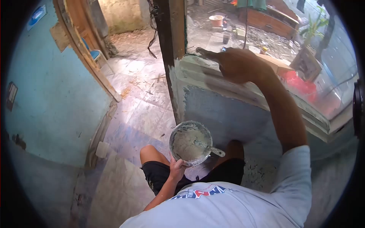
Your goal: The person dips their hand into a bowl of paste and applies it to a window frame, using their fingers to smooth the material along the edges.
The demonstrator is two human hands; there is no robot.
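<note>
My left hand (176, 167) grips the near rim of a round bucket (172, 142), held above my lap between my knees. Thick grey-white paste (188, 144) coats its inside. Over the right rim sticks a smeared tool handle (218, 152); the tool's other end is sunk in the paste or hidden. My right hand (243, 65) is raised to the window, index finger stretched out and the other fingers curled. Its fingertip, coated with pale paste, is at the lower left corner of the window frame, just above the patchy white sill (194, 68). I see no tool in that hand.
A dark wooden post (166, 57) stands left of the window. Beyond it, a doorway opens over a tiled floor (142, 114) with scattered debris. A blue wall (57, 95) rises at left. Behind the glass lie a red plastic bag (298, 85) and a cardboard box (273, 64).
</note>
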